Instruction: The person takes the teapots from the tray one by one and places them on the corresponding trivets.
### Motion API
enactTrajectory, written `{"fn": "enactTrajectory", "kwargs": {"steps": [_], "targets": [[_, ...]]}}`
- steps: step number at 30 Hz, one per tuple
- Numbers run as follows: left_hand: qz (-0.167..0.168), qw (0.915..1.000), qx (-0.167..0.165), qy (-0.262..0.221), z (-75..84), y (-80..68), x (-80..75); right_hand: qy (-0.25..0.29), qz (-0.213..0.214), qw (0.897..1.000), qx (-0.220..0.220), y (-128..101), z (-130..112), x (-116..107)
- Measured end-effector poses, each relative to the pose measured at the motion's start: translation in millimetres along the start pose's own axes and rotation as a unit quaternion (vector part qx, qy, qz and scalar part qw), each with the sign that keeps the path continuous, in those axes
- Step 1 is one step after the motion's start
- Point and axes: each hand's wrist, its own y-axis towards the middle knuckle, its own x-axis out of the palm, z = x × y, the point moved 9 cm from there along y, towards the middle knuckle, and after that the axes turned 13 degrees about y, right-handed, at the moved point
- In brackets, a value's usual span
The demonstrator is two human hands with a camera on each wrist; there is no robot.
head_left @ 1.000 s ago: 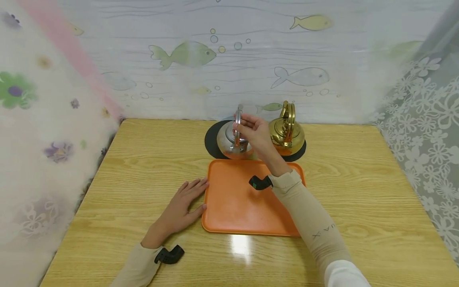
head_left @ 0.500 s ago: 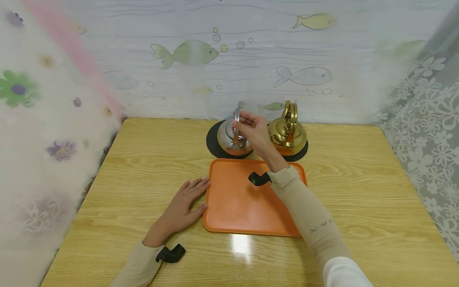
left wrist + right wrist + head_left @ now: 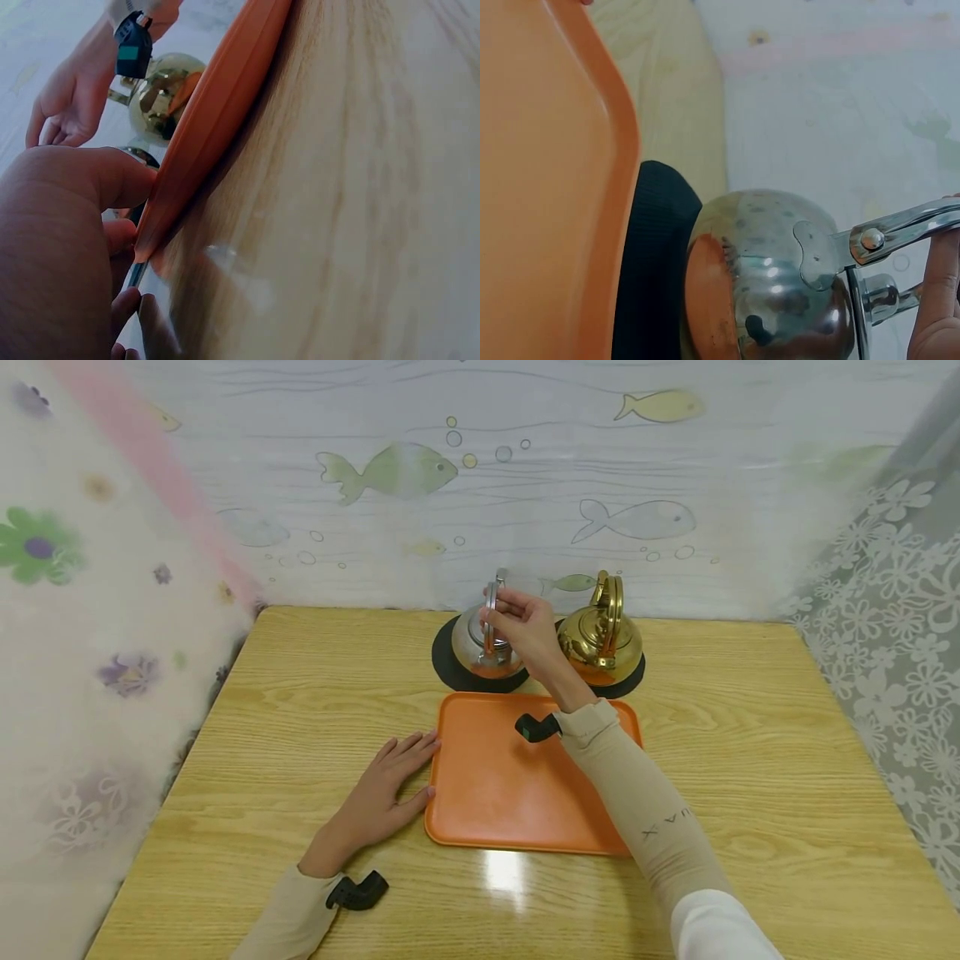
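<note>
Right hand [image 3: 525, 631] grips the silver kettle [image 3: 487, 652]'s handle.

The head camera looks forward and down over the whole surface [image 3: 300, 693] from above. The left wrist camera sits low against the orange tray [image 3: 217, 112] edge. The right wrist camera closely faces the silver kettle [image 3: 780, 277]; all share the tray.

Bright, even light; a white glare patch sits on the table [image 3: 504, 875] just below the tray [image 3: 480, 827]. Curtains blur at the edges.
</note>
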Motion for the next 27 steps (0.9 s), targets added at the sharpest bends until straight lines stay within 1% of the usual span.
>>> {"fn": "enactTrajectory", "kwargs": {"steps": [8, 14, 22, 27], "targets": [[0.002, 1.0, 0.002, 0.003, 1.7, 0.2, -0.7, -0.003, 0.006, 1.0, 0.003, 2.4, 1.9, 2.1], [-0.003, 1.0, 0.0, 0.003, 3.5, 0.6, -2.4, -0.001, 0.007, 1.0, 0.016, 8.1, 4.7, 2.4], [-0.001, 1.0, 0.002, 0.005, 5.8, -0.2, -4.2, 0.021, -0.009, 0.999, 0.036, 12.6, 7.1, 3.1], [-0.004, 1.0, -0.001, 0.002, 6.4, -1.2, -4.9, 0.043, -0.019, 0.998, 0.039, 12.0, 6.0, 6.4]]}}
